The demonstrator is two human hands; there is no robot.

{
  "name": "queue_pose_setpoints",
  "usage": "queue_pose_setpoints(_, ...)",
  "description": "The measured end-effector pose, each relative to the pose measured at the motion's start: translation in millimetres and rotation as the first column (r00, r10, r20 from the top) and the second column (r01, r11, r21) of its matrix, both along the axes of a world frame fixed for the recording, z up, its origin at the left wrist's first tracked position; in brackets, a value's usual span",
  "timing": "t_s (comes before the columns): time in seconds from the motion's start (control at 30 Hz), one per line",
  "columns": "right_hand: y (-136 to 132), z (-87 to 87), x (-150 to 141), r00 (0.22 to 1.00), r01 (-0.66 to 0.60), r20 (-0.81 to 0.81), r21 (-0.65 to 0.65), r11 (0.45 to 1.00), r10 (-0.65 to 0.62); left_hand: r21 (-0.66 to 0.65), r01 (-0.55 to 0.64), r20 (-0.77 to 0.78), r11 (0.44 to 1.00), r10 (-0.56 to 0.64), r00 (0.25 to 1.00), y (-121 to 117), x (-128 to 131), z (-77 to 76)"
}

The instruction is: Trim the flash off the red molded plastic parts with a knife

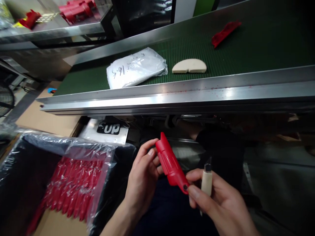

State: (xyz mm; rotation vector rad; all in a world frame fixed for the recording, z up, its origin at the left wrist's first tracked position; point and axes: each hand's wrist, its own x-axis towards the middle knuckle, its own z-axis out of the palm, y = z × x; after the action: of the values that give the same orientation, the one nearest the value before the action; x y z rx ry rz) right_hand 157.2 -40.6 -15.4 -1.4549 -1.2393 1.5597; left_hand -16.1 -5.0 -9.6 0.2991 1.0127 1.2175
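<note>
Below the conveyor's near rail, a red molded plastic part (171,162) slants between my two hands. My left hand (142,173) is closed at its upper left end, with the fingertips behind it. The thumb and fingers of my right hand (219,200) pinch its lower end, by a small dark hole. That same hand also carries a trimming knife (206,180) with a pale handle, tucked between the fingers. The knife's short blade points up, away from the red part.
A green conveyor belt (258,49) with metal rails crosses ahead. On it lie a plastic-wrapped white packet (136,68), a cream half-round block (189,66) and a red scrap (225,33). At lower left, a lined box (123,157) holds several bagged red parts (73,186). More red parts (76,11) sit on a shelf.
</note>
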Motion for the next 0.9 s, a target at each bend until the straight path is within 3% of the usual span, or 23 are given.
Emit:
queue_pose_setpoints(0.1, -2.0, 0.6, -2.3, 0.995, -0.025, 0.101, 0.165, 0.986, 0.008, -0.021, 0.011, 0.012, 1.000, -0.011, 1.000, -1.0, 1.3, -0.1)
queue_pose_setpoints(0.17, -2.2, 3.4, -0.6, 0.978, -0.144, 0.191, 0.346, 0.927, 0.080, -0.046, 0.039, 0.037, 0.998, -0.037, 0.999, -1.9, 2.3, 0.3)
queue_pose_setpoints(0.23, 1.2, 8.4, 4.5, 0.948, -0.270, 0.278, 0.445, 0.854, 0.155, -0.067, 0.065, 0.075, 0.996, -0.060, 0.995, -3.3, 3.7, 2.0)
queue_pose_setpoints(0.3, 9.9, 14.1, 11.2, 0.919, -0.327, 0.358, 0.457, 0.828, 0.165, -0.080, 0.082, 0.109, 0.993, -0.073, 0.991, -5.4, 5.6, 5.3)
queue_pose_setpoints(0.43, 35.6, 20.3, 18.4, 0.910, -0.298, 0.405, 0.492, 0.818, 0.087, -0.050, 0.123, 0.116, 0.991, -0.117, 0.986, -11.3, 9.6, 14.2)
queue_pose_setpoints(0.57, 52.5, 22.5, 13.2, 0.906, -0.332, 0.423, 0.655, 0.678, 0.035, -0.009, 0.155, 0.078, 0.988, -0.154, 0.985, -17.5, 12.2, 21.3)
queue_pose_setpoints(0.7, 57.5, 28.4, 9.8, 0.865, -0.403, 0.501, 0.729, 0.554, -0.029, -0.001, 0.144, 0.041, 0.990, -0.144, 0.989, -20.0, 14.7, 25.5)
queue_pose_setpoints(0.9, 59.5, 36.0, 13.1, 0.844, -0.457, 0.537, 0.726, 0.513, -0.007, -0.013, 0.104, 0.040, 0.994, -0.104, 0.994, -20.5, 15.9, 29.9)
